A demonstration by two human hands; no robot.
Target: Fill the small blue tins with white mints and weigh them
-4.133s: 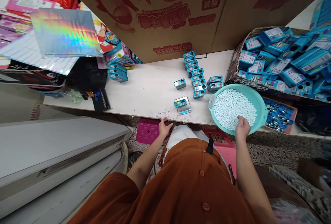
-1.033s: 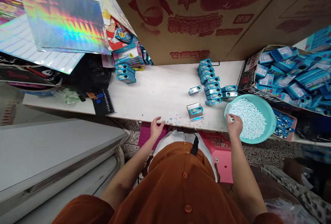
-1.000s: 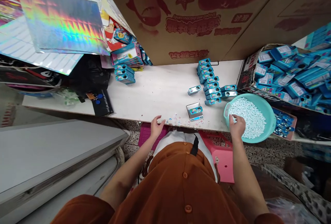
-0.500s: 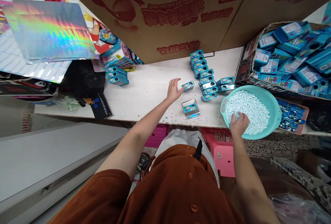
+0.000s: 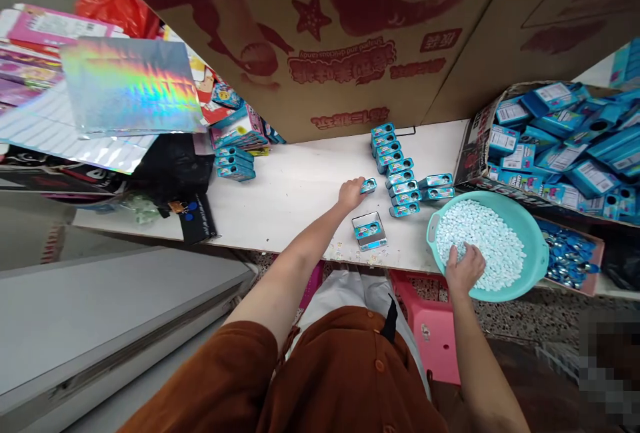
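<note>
Left hand (image 5: 351, 194) had its grip pinched on the left end of a small blue tin (image 5: 369, 185), mid-table (image 5: 300, 186), left of the tin row (image 5: 401, 186) and behind the scale (image 5: 371, 244). Right hand (image 5: 465, 270) was over the near-left part of the teal bowl (image 5: 537, 246), fingertips at the white pellets (image 5: 483, 236), thumb and fingers bent and partly spread; couldn't tell if any pellets were between them. Bowl sat at the front edge, right part of the table. Scale was near the front edge, left of the bowl, with another tin (image 5: 369, 230) on it and small printed bits along the edge beside it. Tin row ran from near the big cardboard box (image 5: 350, 80) toward the front; two more tins (image 5: 437, 186) stood right of it. Open carton (image 5: 465, 153) full of blue packs was behind the bowl, tray of blue caps (image 5: 570, 256) to the bowl's right. Small tin stack (image 5: 235, 163) was at back left.
</note>
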